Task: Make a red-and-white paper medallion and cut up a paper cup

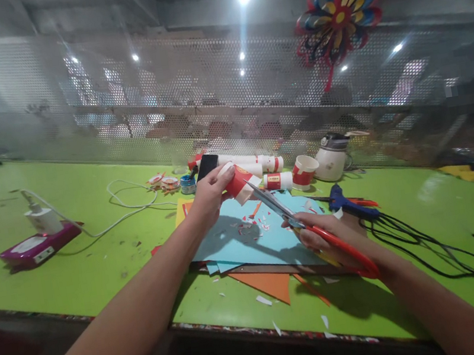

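Note:
My left hand [213, 192] is closed on a red and white paper cup [238, 183] with a cut edge, held above the blue paper [219, 237]. In my right hand [327, 235] is a pair of scissors [283, 213] with red handles. The blade tips point up and left, at the cup's cut edge; whether they touch it I cannot tell. Small red and white scraps [256, 223] lie on the blue paper below. Behind the cup, more paper cups lie on their sides, and one cup [305, 171] stands upright.
A blue glue gun [349, 203] with a black cord lies right of my right hand. A kettle [331, 156] stands behind it. At left is a purple power strip [41, 246] with a white charger and cable. A phone [207, 166] and blue jar [187, 184] sit farther back.

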The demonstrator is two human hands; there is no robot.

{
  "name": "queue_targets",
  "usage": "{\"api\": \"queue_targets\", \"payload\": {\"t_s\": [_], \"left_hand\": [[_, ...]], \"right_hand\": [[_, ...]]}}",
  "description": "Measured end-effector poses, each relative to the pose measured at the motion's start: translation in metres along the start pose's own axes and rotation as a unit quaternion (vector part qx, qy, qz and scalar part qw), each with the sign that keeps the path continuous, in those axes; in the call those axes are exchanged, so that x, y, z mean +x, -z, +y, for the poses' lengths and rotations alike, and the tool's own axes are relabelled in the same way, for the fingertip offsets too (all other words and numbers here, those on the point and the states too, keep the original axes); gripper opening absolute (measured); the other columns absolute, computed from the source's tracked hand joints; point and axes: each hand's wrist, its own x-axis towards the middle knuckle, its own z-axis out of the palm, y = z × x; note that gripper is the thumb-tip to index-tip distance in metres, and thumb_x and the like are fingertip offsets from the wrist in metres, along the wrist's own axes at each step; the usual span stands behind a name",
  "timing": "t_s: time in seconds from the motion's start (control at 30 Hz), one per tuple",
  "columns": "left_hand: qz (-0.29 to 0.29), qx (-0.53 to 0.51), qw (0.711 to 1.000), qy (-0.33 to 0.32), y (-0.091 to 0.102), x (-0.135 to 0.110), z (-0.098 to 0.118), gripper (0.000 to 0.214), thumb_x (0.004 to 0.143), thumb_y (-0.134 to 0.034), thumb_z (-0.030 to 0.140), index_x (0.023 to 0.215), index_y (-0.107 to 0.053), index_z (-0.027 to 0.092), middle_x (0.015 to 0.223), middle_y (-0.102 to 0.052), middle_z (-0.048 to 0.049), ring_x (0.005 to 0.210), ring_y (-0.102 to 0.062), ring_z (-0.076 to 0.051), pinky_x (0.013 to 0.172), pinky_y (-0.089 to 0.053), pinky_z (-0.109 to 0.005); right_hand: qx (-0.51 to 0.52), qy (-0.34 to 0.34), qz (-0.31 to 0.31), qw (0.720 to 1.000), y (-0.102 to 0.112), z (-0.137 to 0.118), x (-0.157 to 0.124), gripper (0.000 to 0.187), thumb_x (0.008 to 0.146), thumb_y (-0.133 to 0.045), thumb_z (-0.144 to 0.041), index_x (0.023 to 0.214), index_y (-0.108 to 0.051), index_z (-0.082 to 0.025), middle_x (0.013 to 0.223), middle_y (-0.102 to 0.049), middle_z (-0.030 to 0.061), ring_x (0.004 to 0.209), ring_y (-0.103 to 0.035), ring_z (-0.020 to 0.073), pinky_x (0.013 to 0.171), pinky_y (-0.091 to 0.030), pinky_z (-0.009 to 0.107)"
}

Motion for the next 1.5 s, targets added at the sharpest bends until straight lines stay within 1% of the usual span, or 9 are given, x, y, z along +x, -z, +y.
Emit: {"api": "queue_targets", "payload": {"t_s": [0.23, 0.43, 0.63, 0.87, 1.0, 1.13, 1.23, 1.33, 1.5], "left_hand": [[0.0, 0.015, 1.0, 0.0, 0.0, 0.0, 0.0, 0.04, 0.071, -0.07, 0.039, 0.102, -0.067, 0.014, 0.102, -0.066, -0.012, 0.085, -0.06, -0.02, 0.071, -0.049, -0.031], [-0.002, 0.016, 1.0, 0.001, -0.001, -0.001, 0.0, 0.039, 0.071, -0.071, 0.04, 0.1, -0.068, 0.014, 0.098, -0.066, -0.0102, 0.083, -0.06, -0.019, 0.069, -0.049, -0.029], [-0.005, 0.011, 1.0, 0.002, 0.0, 0.0, -0.002, 0.042, 0.07, -0.071, 0.044, 0.099, -0.067, 0.014, 0.096, -0.067, -0.0095, 0.083, -0.06, -0.019, 0.071, -0.049, -0.031], [-0.01, 0.008, 1.0, -0.003, 0.0, -0.001, -0.004, 0.043, 0.071, -0.07, 0.044, 0.1, -0.067, 0.013, 0.099, -0.066, -0.0109, 0.084, -0.059, -0.018, 0.073, -0.049, -0.031], [-0.006, 0.013, 1.0, -0.001, 0.0, -0.001, -0.004, 0.042, 0.071, -0.07, 0.044, 0.099, -0.067, 0.013, 0.097, -0.066, -0.0102, 0.082, -0.059, -0.017, 0.069, -0.049, -0.029], [-0.005, 0.013, 1.0, 0.002, 0.001, -0.001, -0.004, 0.043, 0.07, -0.07, 0.045, 0.099, -0.067, 0.014, 0.095, -0.067, -0.0093, 0.08, -0.06, -0.017, 0.066, -0.049, -0.028], [-0.004, 0.012, 1.0, 0.001, 0.002, 0.0, -0.004, 0.044, 0.069, -0.071, 0.044, 0.102, -0.067, 0.014, 0.098, -0.066, -0.0099, 0.082, -0.06, -0.018, 0.067, -0.049, -0.029], [-0.003, 0.01, 1.0, 0.001, 0.001, -0.001, -0.003, 0.043, 0.07, -0.071, 0.043, 0.102, -0.067, 0.014, 0.099, -0.066, -0.0099, 0.083, -0.059, -0.017, 0.068, -0.049, -0.028], [-0.003, -0.001, 1.0, 0.011, -0.003, -0.003, -0.003, 0.044, 0.069, -0.073, 0.039, 0.105, -0.067, 0.014, 0.102, -0.066, -0.0109, 0.085, -0.06, -0.018, 0.069, -0.049, -0.028]], "right_hand": [[-0.079, -0.003, 0.018, 0.997, 0.001, -0.009, 0.0, 0.034, 0.092, -0.038, -0.048, 0.097, -0.056, -0.02, 0.075, -0.052, 0.0007, 0.065, -0.046, 0.0138, 0.06, -0.039, 0.024], [-0.059, -0.012, 0.019, 0.998, 0.0, -0.007, -0.001, 0.037, 0.091, -0.039, -0.049, 0.099, -0.058, -0.019, 0.072, -0.051, -0.0001, 0.062, -0.044, 0.0132, 0.058, -0.037, 0.024], [-0.035, -0.048, 0.026, 0.998, -0.004, -0.006, -0.001, 0.043, 0.09, -0.039, -0.052, 0.104, -0.06, -0.018, 0.06, -0.045, -0.0024, 0.054, -0.043, 0.0123, 0.052, -0.035, 0.023], [-0.046, -0.049, 0.042, 0.997, -0.01, -0.008, -0.001, 0.04, 0.091, -0.038, -0.051, 0.096, -0.061, -0.018, 0.058, -0.045, -0.0026, 0.052, -0.044, 0.0119, 0.05, -0.035, 0.022], [-0.046, -0.052, 0.051, 0.996, -0.012, -0.009, -0.002, 0.04, 0.09, -0.039, -0.051, 0.087, -0.06, -0.017, 0.058, -0.044, -0.0026, 0.052, -0.044, 0.0116, 0.049, -0.035, 0.022], [-0.049, -0.043, 0.055, 0.996, -0.01, -0.01, 0.001, 0.037, 0.09, -0.042, -0.049, 0.094, -0.061, -0.018, 0.059, -0.043, -0.0031, 0.054, -0.042, 0.0116, 0.05, -0.034, 0.022], [-0.056, -0.037, 0.052, 0.996, -0.009, -0.01, 0.002, 0.036, 0.089, -0.044, -0.049, 0.092, -0.061, -0.017, 0.062, -0.046, -0.002, 0.056, -0.042, 0.0118, 0.052, -0.034, 0.022], [-0.017, -0.035, 0.036, 0.999, -0.009, -0.008, 0.001, 0.04, 0.091, -0.04, -0.05, 0.093, -0.061, -0.016, 0.061, -0.046, -0.0017, 0.055, -0.043, 0.0117, 0.052, -0.035, 0.023], [0.03, -0.032, 0.016, 0.999, -0.008, -0.007, -0.002, 0.047, 0.092, -0.037, -0.053, 0.107, -0.058, -0.014, 0.061, -0.046, -0.0024, 0.054, -0.043, 0.0108, 0.052, -0.036, 0.022]]}}
